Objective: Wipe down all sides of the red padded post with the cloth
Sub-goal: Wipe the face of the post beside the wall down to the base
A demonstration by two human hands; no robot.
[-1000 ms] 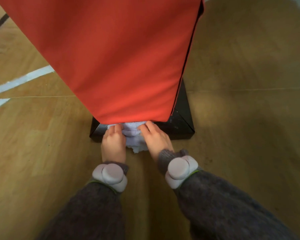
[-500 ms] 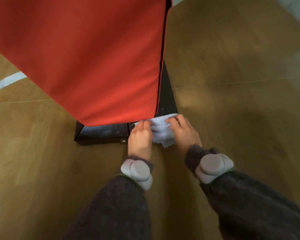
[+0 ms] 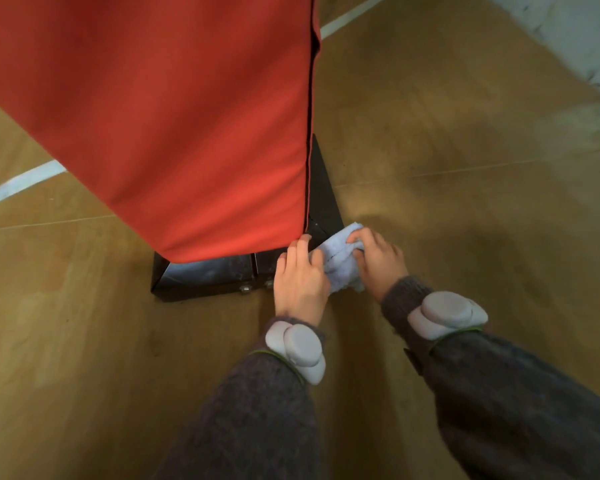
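Note:
The red padded post (image 3: 174,126) fills the upper left and stands on a black metal base (image 3: 208,277). A pale blue cloth (image 3: 340,254) is bunched at the post's bottom right corner, over the base. My left hand (image 3: 300,277) lies on the cloth's left side, its fingertips touching the lower edge of the red padding. My right hand (image 3: 378,259) grips the cloth from the right with curled fingers. A black seam runs down the post's right edge. The post's right side face is out of sight.
Wooden gym floor (image 3: 465,188) surrounds the base, with a white court line (image 3: 18,183) at the left and another at the top. A pale, blurred wall or mat (image 3: 575,32) shows at the top right. Grey sensor pucks sit on both wrists.
Both hands and the cloth have slid right along the post's bottom edge, from its middle to its right corner. The view has shifted right with them.

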